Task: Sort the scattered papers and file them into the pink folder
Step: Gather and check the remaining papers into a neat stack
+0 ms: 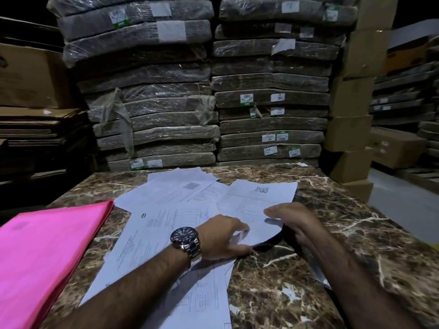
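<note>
Several white printed papers (pixel 166 224) lie scattered and overlapping across the middle of a brown marble table (pixel 344 233). The closed pink folder (pixel 45 252) lies flat at the table's left front. One sheet with a QR code (pixel 256 203) is lifted and curled at its near edge. My left hand (pixel 221 238), with a wristwatch, pinches that sheet's near corner. My right hand (pixel 294 222) holds the same sheet's right edge, thumb on top, fingers beneath.
Tall stacks of plastic-wrapped flat bundles (pixel 213 91) stand right behind the table. Cardboard boxes (pixel 351 129) rise at the right and flattened cartons (pixel 35 129) at the left. A dark object (pixel 273 243) lies under the lifted sheet.
</note>
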